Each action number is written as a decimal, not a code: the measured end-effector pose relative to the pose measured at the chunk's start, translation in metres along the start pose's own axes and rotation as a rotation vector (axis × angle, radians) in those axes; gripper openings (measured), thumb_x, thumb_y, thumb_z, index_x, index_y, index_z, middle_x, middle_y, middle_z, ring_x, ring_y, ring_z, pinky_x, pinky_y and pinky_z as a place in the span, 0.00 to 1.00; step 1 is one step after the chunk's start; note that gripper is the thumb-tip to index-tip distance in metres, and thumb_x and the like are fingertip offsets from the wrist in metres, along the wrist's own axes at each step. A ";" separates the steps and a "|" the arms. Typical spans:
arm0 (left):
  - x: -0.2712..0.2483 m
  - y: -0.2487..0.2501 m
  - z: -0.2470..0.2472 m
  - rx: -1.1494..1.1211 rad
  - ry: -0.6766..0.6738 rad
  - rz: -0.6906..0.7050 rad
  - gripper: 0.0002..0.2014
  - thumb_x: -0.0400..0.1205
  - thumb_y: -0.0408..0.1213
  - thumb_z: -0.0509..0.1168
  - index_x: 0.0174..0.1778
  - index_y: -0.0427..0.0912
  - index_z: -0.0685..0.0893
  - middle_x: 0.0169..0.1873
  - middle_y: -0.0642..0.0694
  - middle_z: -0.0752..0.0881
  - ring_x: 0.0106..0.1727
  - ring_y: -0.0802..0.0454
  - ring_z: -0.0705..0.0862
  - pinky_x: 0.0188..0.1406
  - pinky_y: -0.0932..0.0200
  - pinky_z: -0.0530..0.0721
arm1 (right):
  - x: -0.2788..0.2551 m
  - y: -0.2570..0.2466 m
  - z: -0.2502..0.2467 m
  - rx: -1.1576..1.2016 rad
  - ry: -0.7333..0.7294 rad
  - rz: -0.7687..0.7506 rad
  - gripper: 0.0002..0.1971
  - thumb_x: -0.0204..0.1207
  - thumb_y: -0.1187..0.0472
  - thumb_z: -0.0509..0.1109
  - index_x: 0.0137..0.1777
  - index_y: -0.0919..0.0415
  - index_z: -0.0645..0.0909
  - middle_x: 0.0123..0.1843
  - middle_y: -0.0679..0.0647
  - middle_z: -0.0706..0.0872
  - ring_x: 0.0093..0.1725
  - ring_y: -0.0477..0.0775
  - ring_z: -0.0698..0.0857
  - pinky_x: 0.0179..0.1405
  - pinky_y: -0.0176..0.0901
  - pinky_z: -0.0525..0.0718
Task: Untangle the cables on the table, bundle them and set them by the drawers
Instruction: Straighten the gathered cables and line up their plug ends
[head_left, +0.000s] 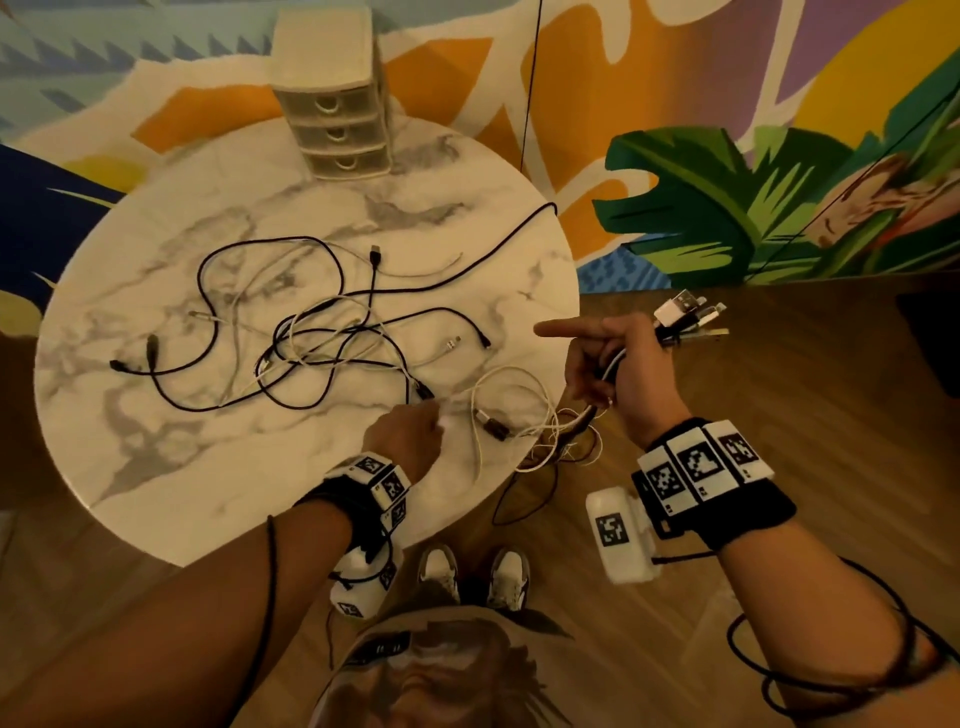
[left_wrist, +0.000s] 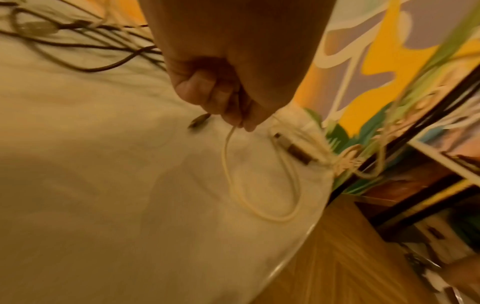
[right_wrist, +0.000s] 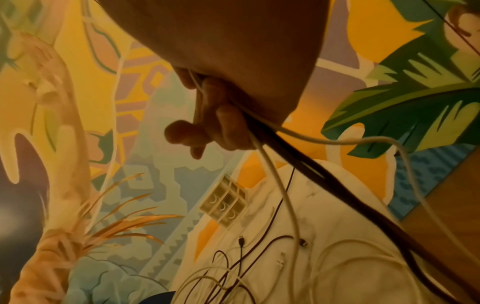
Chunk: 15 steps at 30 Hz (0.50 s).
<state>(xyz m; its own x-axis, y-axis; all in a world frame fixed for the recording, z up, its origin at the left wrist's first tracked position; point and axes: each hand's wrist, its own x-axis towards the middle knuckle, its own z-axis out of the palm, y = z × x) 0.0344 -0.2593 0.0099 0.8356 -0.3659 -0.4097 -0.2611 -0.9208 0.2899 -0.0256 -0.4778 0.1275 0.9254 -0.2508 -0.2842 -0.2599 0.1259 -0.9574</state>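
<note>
A tangle of black and white cables (head_left: 311, 338) lies across the round marble table (head_left: 156, 467). My left hand (head_left: 410, 431) is low at the table's near right part and pinches a white cable (left_wrist: 228, 164) that loops on the tabletop beside a dark plug (left_wrist: 298, 152). My right hand (head_left: 618, 364) hovers off the table's right edge, index finger pointing left, and grips a bundle of cables (right_wrist: 285, 150); their plug ends (head_left: 685, 317) stick out behind the hand, and the strands hang down past the table edge. The small beige drawers (head_left: 332, 119) stand at the far edge.
One black cable (head_left: 524, 228) runs off the table's far right edge. The painted mural wall (head_left: 727, 156) rises behind the table, and wood floor (head_left: 779, 415) spreads to the right. My shoes (head_left: 472, 577) stand just below the table's near edge.
</note>
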 end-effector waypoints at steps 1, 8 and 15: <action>0.001 0.012 -0.008 -0.020 0.049 0.090 0.10 0.83 0.45 0.58 0.50 0.43 0.78 0.46 0.40 0.85 0.48 0.39 0.84 0.41 0.52 0.79 | -0.001 0.002 -0.004 -0.016 0.029 0.008 0.31 0.84 0.58 0.40 0.47 0.68 0.88 0.18 0.56 0.73 0.20 0.54 0.64 0.21 0.38 0.59; 0.020 0.122 -0.075 -0.267 0.408 0.464 0.07 0.82 0.44 0.62 0.44 0.46 0.82 0.30 0.54 0.79 0.34 0.49 0.81 0.33 0.56 0.77 | -0.008 0.004 -0.036 -0.177 0.281 0.065 0.31 0.87 0.54 0.46 0.31 0.67 0.84 0.17 0.49 0.67 0.16 0.42 0.63 0.15 0.30 0.63; 0.032 0.176 -0.108 -0.621 0.578 0.623 0.11 0.83 0.43 0.61 0.38 0.42 0.80 0.25 0.46 0.83 0.29 0.53 0.81 0.35 0.53 0.80 | -0.022 0.011 -0.095 -0.223 0.451 0.053 0.27 0.82 0.55 0.52 0.21 0.59 0.78 0.16 0.46 0.68 0.18 0.45 0.64 0.18 0.38 0.62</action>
<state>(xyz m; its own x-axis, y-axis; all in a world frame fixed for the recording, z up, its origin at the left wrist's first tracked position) 0.0674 -0.4181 0.1411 0.7848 -0.4803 0.3916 -0.5669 -0.3009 0.7669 -0.0750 -0.5624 0.1185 0.7106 -0.6458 -0.2793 -0.4016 -0.0463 -0.9147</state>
